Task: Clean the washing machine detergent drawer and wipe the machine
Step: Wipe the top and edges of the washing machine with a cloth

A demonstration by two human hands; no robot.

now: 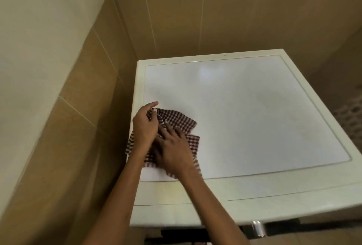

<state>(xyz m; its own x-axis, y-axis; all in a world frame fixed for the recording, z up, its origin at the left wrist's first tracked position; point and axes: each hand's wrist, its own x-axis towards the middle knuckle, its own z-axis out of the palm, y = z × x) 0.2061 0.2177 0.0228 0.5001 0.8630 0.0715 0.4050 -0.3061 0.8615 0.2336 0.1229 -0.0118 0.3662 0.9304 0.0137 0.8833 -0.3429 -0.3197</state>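
Nearest, a silvery round knob (259, 227) is seen under the front edge of the washing machine (254, 119). Further in, a brown-and-white checked cloth (182, 121) is spread on the near left corner of the machine's white top. It is pressed down by the right hand (173, 152), fingers splayed flat, while its far edge is pinched in the curled fingers of the left hand (145, 127). Beyond, brown wall tiles (195, 19) are seen.
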